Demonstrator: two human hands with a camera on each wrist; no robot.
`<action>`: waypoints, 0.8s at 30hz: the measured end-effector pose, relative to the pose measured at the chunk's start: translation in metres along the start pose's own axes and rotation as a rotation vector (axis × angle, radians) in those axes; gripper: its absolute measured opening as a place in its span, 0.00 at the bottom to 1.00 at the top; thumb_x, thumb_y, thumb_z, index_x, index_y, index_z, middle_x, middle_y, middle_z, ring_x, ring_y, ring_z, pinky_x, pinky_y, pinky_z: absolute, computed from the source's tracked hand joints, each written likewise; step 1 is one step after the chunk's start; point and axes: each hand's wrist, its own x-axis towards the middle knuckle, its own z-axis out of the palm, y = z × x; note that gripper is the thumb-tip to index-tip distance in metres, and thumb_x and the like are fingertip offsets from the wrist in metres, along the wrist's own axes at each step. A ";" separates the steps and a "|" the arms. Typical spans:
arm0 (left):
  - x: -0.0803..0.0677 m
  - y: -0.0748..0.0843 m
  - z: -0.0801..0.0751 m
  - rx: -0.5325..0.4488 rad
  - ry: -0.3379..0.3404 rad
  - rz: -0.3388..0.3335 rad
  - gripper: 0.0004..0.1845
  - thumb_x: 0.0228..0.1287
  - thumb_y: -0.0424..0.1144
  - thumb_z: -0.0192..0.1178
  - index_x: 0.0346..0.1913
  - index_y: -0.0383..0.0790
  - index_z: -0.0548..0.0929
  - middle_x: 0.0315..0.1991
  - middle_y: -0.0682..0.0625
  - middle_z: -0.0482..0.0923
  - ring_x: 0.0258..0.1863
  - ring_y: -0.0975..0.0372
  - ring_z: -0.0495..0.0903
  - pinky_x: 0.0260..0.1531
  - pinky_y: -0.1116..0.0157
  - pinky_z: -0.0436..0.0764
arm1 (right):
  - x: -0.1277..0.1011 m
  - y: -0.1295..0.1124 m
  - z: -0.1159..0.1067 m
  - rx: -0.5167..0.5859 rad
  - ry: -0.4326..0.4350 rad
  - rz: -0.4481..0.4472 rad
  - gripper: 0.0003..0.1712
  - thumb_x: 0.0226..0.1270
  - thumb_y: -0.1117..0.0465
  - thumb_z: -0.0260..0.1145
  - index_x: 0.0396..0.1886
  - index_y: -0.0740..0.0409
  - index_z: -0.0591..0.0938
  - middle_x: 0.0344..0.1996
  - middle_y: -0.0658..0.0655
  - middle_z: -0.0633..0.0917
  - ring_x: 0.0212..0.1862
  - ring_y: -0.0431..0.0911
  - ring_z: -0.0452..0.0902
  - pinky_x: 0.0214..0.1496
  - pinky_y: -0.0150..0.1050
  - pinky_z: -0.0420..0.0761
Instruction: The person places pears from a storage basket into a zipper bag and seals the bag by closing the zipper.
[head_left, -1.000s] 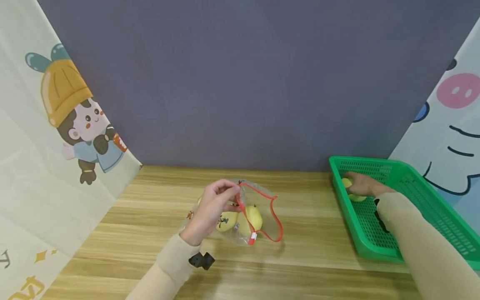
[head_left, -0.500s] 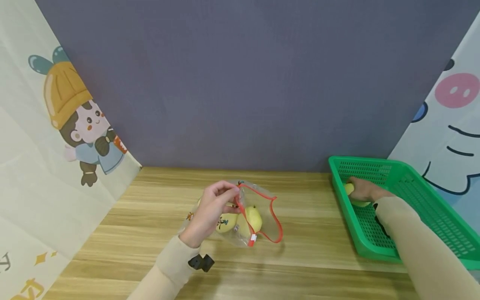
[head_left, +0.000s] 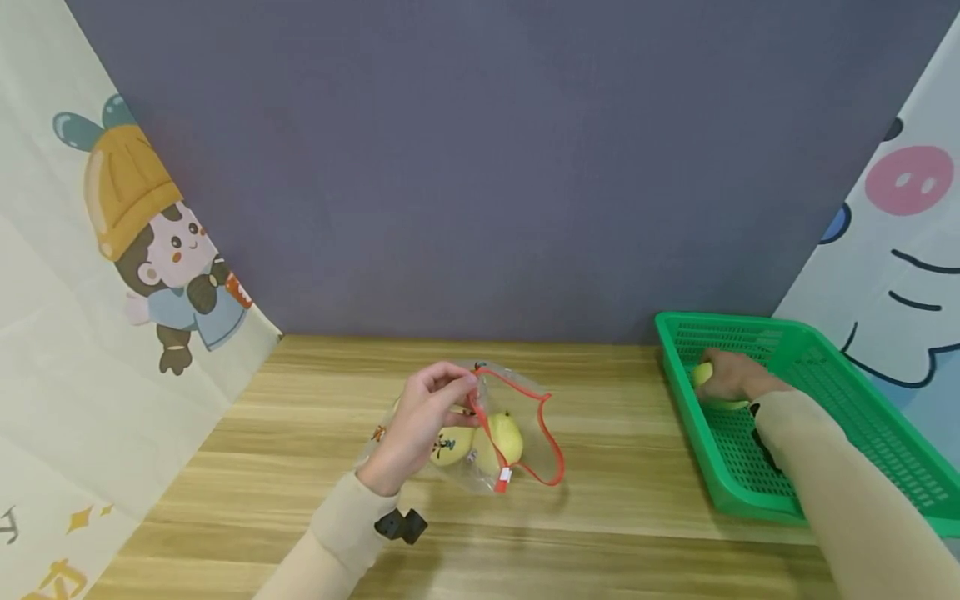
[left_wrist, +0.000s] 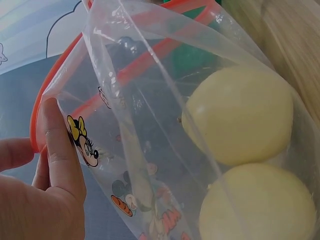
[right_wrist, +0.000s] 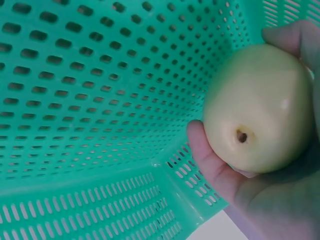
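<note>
Over the last second the right hand has closed round a pale yellow-green pear inside the green basket and drawn it slightly nearer the basket's front wall; the fruit now sits cupped between thumb and fingers, apparently lifted off the mesh floor. That suggests the pear is on its way out of the basket. The left hand has barely moved: its fingertips pinch the red-trimmed mouth of the clear zip bag, holding it open, with two pears already inside. The bag lies mid-desk, the basket at three o'clock. Grey backdrop behind, cartoon curtains either side.
</note>
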 end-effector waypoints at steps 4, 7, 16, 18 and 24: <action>-0.001 0.000 0.000 -0.004 -0.002 0.000 0.14 0.74 0.35 0.59 0.50 0.24 0.78 0.35 0.42 0.79 0.33 0.54 0.82 0.35 0.54 0.89 | 0.001 -0.003 -0.005 -0.011 0.039 0.003 0.48 0.54 0.50 0.73 0.64 0.78 0.65 0.41 0.71 0.80 0.39 0.60 0.76 0.34 0.50 0.79; -0.001 -0.001 0.000 -0.006 -0.004 0.001 0.14 0.74 0.35 0.59 0.50 0.24 0.78 0.35 0.42 0.79 0.33 0.54 0.82 0.34 0.55 0.89 | 0.000 -0.004 -0.008 -0.026 0.070 0.006 0.48 0.54 0.49 0.73 0.63 0.78 0.65 0.38 0.68 0.80 0.37 0.58 0.76 0.33 0.49 0.79; 0.001 -0.002 -0.001 -0.004 -0.004 0.015 0.13 0.74 0.34 0.60 0.49 0.24 0.78 0.34 0.42 0.80 0.32 0.55 0.82 0.34 0.55 0.89 | -0.005 -0.017 -0.020 -0.030 0.139 0.022 0.43 0.59 0.46 0.70 0.60 0.75 0.67 0.33 0.63 0.78 0.33 0.55 0.74 0.30 0.46 0.76; 0.001 -0.002 -0.001 -0.004 -0.006 0.016 0.13 0.73 0.35 0.60 0.49 0.24 0.78 0.34 0.42 0.80 0.32 0.55 0.82 0.34 0.55 0.89 | -0.006 -0.020 -0.023 -0.030 0.164 0.024 0.42 0.59 0.46 0.70 0.60 0.74 0.68 0.32 0.62 0.78 0.33 0.55 0.73 0.29 0.46 0.75; 0.001 -0.002 -0.001 -0.011 -0.008 0.016 0.12 0.74 0.34 0.59 0.49 0.25 0.79 0.34 0.41 0.79 0.33 0.55 0.82 0.35 0.55 0.90 | -0.012 -0.031 -0.031 -0.009 0.194 0.032 0.43 0.62 0.44 0.69 0.61 0.74 0.68 0.33 0.63 0.78 0.32 0.55 0.73 0.28 0.46 0.74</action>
